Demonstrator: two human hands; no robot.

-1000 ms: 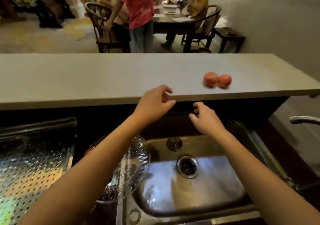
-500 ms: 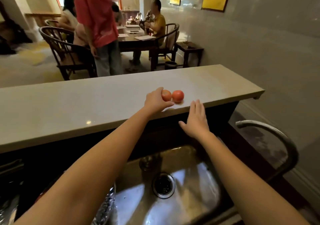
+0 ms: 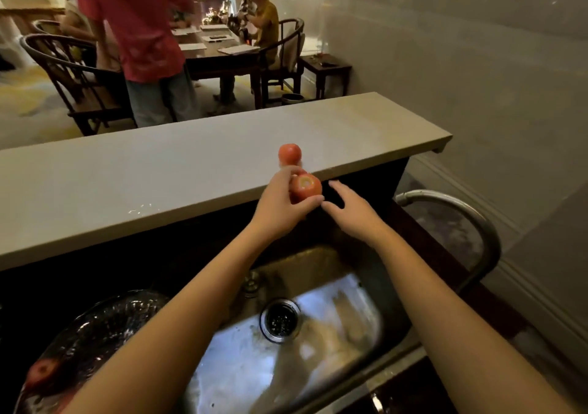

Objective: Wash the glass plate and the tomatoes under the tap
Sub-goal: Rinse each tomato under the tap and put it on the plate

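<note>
Three tomatoes are counted, the third only probably: a far tomato (image 3: 289, 154) is seen near the front edge of the counter (image 3: 159, 171); a near tomato (image 3: 306, 187) is gripped by the left hand (image 3: 280, 206) off that edge, over the sink (image 3: 343, 327); a blurred red fruit (image 3: 43, 370) is seen in the one glass plate (image 3: 105, 318). The right hand (image 3: 353, 211) is held with straight fingers beside the near tomato, nothing grasped. One tap (image 3: 429, 194) arches at the right.

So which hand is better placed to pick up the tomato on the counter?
Right. The right hand is open and free; the left hand grips a tomato. The counter tomato lies just beyond.
</note>
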